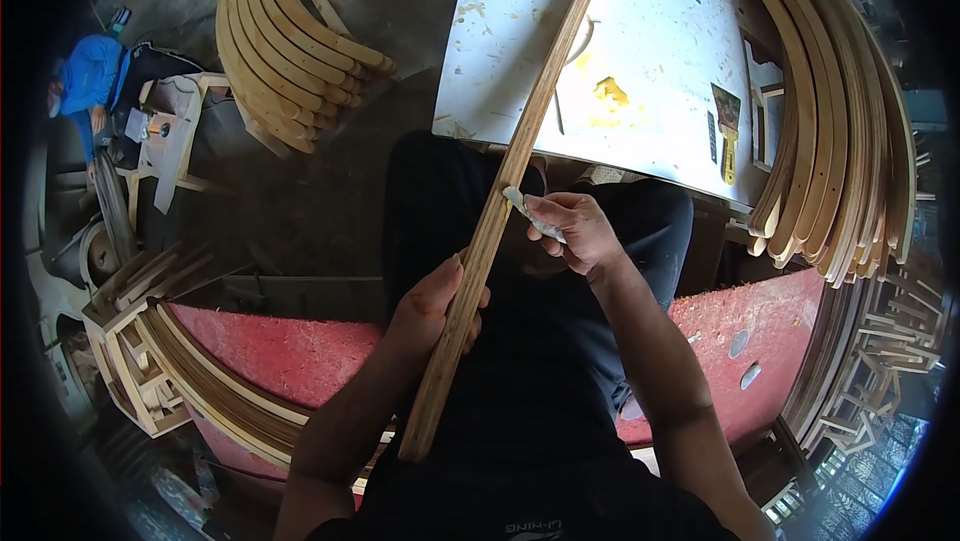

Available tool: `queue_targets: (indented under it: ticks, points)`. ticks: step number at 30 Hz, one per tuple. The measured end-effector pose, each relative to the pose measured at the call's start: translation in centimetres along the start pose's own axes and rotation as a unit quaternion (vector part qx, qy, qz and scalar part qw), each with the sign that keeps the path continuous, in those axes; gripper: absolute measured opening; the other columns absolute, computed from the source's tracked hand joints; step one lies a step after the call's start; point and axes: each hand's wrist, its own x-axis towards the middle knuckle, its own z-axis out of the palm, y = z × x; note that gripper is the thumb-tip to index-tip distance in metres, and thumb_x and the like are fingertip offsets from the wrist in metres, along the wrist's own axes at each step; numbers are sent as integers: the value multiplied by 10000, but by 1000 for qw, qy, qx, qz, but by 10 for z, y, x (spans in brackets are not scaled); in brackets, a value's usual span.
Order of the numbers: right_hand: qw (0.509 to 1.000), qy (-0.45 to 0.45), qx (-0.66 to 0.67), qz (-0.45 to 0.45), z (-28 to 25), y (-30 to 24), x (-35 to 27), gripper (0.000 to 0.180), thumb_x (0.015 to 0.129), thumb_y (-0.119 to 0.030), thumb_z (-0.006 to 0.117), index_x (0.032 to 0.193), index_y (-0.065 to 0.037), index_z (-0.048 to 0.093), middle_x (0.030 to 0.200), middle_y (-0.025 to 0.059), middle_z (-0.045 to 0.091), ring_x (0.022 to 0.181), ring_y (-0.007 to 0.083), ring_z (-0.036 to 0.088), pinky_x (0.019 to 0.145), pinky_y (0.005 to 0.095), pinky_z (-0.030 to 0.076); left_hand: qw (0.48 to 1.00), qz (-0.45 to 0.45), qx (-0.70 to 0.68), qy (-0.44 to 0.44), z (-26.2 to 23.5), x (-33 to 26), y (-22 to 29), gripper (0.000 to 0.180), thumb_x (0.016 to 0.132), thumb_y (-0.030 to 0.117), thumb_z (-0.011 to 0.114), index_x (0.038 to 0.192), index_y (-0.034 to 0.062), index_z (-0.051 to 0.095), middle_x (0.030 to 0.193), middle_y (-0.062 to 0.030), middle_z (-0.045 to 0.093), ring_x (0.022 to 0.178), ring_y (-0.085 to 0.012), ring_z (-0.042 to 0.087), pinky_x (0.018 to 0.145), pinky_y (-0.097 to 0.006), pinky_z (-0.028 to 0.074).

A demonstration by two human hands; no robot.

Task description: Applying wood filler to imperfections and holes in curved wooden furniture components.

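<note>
A long, slightly curved wooden strip (pixel 520 151) runs from my lap up across the white board. My left hand (pixel 430 303) grips it near its lower part, fingers wrapped around the edge. My right hand (pixel 572 231) holds a small pale putty knife (pixel 527 209) whose tip touches the strip's right edge at mid length. A blob of yellow filler (pixel 608 94) lies on the white board (pixel 490 51) beyond the strip.
A yellow-handled scraper (pixel 727 136) lies on the board's right side. Stacks of curved wooden pieces stand at the right (pixel 840 121), upper left (pixel 285 41) and lower left (pixel 200 381). A red bench (pixel 290 356) passes under my legs. A person in blue (pixel 90 76) sits far left.
</note>
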Motion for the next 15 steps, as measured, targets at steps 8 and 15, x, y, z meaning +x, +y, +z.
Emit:
queue_targets:
  ticks: [8, 15]
  points:
    - [993, 69, -92, -23, -22, 8, -31, 276, 940, -256, 727, 970, 18, 710, 728, 61, 673, 509, 79, 537, 453, 209, 396, 1000, 5, -5, -5, -1, -1, 1, 564, 1077, 462, 364, 1507, 99, 384, 897, -25, 577, 566, -93, 563, 498, -244, 490]
    - [927, 65, -220, -296, -6, -2, -14, 213, 980, -124, 671, 1140, 15, 696, 937, 54, 721, 737, 93, 665, 661, 225, 540, 999, 14, 32, 10, 0, -2, 2, 568, 1075, 483, 354, 1488, 98, 417, 903, -24, 574, 606, -90, 572, 528, -245, 497]
